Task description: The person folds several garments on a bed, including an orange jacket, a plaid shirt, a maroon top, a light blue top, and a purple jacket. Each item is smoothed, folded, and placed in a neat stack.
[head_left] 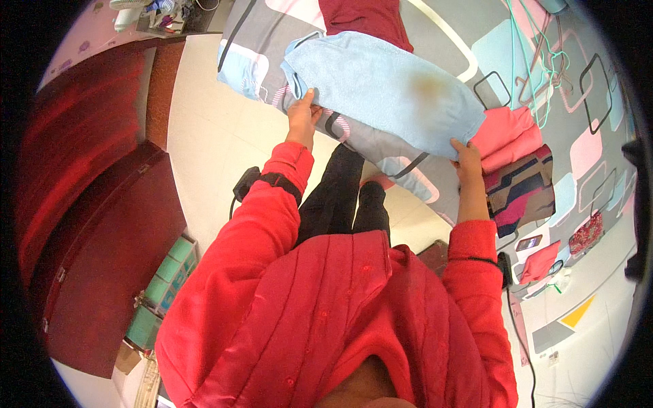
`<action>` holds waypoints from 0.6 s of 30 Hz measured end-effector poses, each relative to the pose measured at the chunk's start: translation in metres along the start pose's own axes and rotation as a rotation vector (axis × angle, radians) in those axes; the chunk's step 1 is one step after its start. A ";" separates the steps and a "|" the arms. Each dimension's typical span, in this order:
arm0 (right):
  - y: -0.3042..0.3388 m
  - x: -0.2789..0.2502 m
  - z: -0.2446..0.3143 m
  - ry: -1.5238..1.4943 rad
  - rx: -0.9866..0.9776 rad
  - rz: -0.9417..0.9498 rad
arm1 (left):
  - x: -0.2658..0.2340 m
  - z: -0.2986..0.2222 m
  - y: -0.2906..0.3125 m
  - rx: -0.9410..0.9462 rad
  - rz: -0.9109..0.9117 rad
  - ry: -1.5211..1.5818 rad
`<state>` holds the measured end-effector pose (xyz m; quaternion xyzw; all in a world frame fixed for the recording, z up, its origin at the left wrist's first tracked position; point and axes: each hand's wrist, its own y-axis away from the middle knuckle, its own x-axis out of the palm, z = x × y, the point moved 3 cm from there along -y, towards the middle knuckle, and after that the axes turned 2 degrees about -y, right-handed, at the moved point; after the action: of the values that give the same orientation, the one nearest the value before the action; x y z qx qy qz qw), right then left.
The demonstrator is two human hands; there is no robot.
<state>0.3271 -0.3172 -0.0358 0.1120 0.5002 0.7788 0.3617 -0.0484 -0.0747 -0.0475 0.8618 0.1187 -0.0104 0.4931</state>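
Observation:
A light blue, soft-napped cloth piece [374, 88] lies folded into a long strip across the bed's near edge. It has a blurred brownish patch near its right end; I cannot tell what kind of garment it is. My left hand [304, 119] grips its near left corner between thumb and fingers. At its near right corner, my right hand [466, 158] pinches the edge. Just beyond the blue cloth is a dark red cloth [367, 22], partly covered by it. Folded coral cloth [511, 136] touches the right end.
The bed [381, 146] has a grey patterned sheet. At right are a folded patterned knit [524, 190], several teal hangers [544, 64], a phone [528, 243], and a red pouch [541, 262]. A dark red cabinet [112, 265] and teal drawers [166, 272] stand left.

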 end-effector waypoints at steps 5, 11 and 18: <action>0.028 -0.032 0.006 0.124 -0.212 -0.049 | 0.019 -0.010 0.005 0.154 -0.005 0.014; 0.059 -0.040 -0.013 -0.166 -0.069 -0.031 | 0.050 -0.019 0.015 0.135 0.090 0.331; 0.055 -0.021 -0.004 -0.256 -0.114 0.048 | 0.037 -0.049 0.008 0.142 0.021 0.264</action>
<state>0.3154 -0.3474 0.0142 0.2019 0.4022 0.7936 0.4094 -0.0157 -0.0296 -0.0208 0.8896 0.1724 0.1001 0.4110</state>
